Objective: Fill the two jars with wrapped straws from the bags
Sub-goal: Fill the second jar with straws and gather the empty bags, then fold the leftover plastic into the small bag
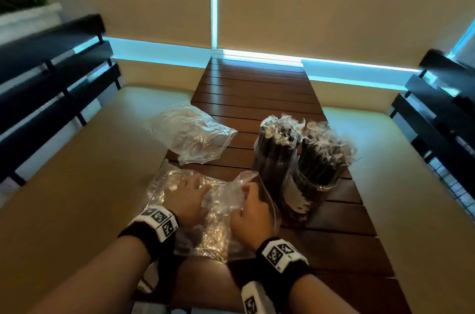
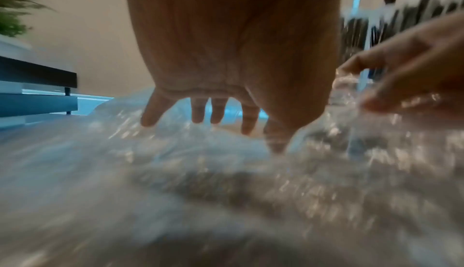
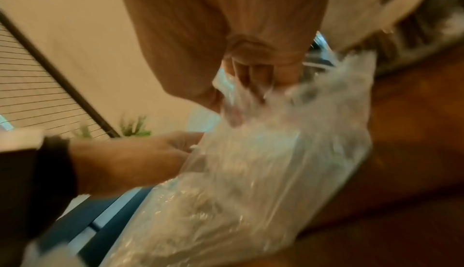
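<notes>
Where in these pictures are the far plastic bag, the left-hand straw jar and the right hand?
Far plastic bag (image 1: 191, 131), head view: middle of the crumpled film.
Left-hand straw jar (image 1: 273, 157), head view: clear wall over the dark straws.
Right hand (image 1: 253, 213), head view: back of the hand, gripping the near bag.

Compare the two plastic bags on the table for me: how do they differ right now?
The near bag lies at the table's front edge under both hands: the left hand presses it with straight fingers, the right hand pinches its film. The far bag lies untouched, farther back and left. Both are clear, crumpled plastic.
</notes>
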### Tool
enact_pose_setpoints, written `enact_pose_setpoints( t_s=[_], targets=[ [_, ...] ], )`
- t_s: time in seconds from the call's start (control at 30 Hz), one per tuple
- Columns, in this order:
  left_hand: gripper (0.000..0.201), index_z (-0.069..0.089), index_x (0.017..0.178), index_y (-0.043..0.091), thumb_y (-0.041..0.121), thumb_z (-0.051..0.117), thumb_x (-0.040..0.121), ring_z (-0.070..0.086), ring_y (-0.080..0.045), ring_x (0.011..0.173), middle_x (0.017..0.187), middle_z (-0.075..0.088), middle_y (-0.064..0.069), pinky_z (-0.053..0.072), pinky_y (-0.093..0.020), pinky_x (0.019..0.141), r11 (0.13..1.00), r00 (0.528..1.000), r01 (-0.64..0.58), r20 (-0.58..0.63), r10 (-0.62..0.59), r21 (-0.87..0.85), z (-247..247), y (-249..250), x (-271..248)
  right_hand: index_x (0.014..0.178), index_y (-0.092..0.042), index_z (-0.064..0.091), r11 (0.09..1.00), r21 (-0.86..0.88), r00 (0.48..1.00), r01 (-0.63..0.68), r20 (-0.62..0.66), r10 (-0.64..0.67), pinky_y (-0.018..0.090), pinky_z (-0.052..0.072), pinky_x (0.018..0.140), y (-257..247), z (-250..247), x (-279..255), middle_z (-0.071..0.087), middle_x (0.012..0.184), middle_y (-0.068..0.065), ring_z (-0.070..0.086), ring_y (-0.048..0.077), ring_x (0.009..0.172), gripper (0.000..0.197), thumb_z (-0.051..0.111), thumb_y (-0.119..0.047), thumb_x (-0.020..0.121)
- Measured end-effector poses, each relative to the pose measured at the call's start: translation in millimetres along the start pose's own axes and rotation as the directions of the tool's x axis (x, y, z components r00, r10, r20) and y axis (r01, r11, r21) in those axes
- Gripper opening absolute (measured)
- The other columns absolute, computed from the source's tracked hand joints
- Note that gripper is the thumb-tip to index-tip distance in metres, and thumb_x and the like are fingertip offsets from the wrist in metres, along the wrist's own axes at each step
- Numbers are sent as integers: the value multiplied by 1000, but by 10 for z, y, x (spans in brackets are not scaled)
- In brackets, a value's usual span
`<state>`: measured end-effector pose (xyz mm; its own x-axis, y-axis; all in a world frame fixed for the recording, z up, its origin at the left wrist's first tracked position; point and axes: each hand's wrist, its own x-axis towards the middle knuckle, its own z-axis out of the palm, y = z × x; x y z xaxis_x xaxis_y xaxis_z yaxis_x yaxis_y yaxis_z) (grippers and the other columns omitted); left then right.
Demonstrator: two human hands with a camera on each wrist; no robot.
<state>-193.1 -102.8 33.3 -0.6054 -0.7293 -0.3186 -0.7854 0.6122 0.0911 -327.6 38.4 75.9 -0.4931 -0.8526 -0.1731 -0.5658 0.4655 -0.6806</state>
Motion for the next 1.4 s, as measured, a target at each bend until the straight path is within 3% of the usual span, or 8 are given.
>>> enact_pose_setpoints(
  t_s=[0.13,0.27,0.4,0.57,0.83,1.0,1.17,1.4],
  targets=[
    [71,-10,154,37,70,5,92,-20,-18,149,161,-23,4,-13,-64,114,998,998,54,-14,-53,41,481,-218,-219,123,-20,37,981,-167,995,-100,-5,101,29,40,74,329,238,30,64,116,13,62,30,102,36,46,-5,92],
    [73,-4,155,35,69,8,92,-16,-21,150,164,-17,-2,-15,-64,113,996,997,61,-58,-58,59,484,-275,-227,134,-28,32,892,-453,1000,-1,1,1,43,53,85,481,438,16,46,131,4,62,29,109,55,53,-7,88],
    [87,11,154,18,64,46,88,19,-39,146,161,10,-20,16,-61,116,895,865,410,-236,-442,-173,121,-462,-326,126,-23,29,897,-439,998,-51,-51,32,41,51,83,518,417,96,45,130,4,61,29,110,54,62,-15,85],
    [50,52,112,6,18,84,75,64,-22,92,118,62,-13,53,-26,70,552,860,477,235,-453,-684,-19,-707,-464,118,-22,33,878,-468,985,-102,-170,24,40,49,88,456,405,111,46,125,5,55,28,113,42,59,-17,85],
    [11,58,96,5,7,48,95,47,-12,58,70,48,0,35,-14,42,806,917,394,122,-381,-442,-165,-701,-759,98,-24,50,864,-477,921,161,-241,-305,40,47,75,66,435,-116,50,101,3,53,27,89,42,73,-33,64],
    [8,45,104,6,11,47,98,53,-25,74,88,57,-3,37,-33,61,873,851,205,-360,-383,-443,-1024,-435,-1147,126,-24,47,773,-351,744,529,-246,-621,45,40,102,-754,67,-129,37,140,6,41,28,124,63,70,-23,66],
    [25,45,118,16,23,56,97,61,-24,73,86,58,-2,48,-35,60,999,705,34,-709,-21,5,-1820,-63,-1585,149,-26,31,577,-361,533,733,-222,-817,44,29,112,-1606,-493,-230,13,162,9,24,32,142,86,68,-16,72],
    [32,54,109,6,2,60,77,45,-20,65,84,60,-10,38,-32,51,951,495,-51,-819,290,305,-1487,273,-1751,102,-15,61,364,-537,252,761,-272,-929,38,40,88,-1380,-736,-409,67,94,1,59,27,92,30,68,-11,74]
  ],
)
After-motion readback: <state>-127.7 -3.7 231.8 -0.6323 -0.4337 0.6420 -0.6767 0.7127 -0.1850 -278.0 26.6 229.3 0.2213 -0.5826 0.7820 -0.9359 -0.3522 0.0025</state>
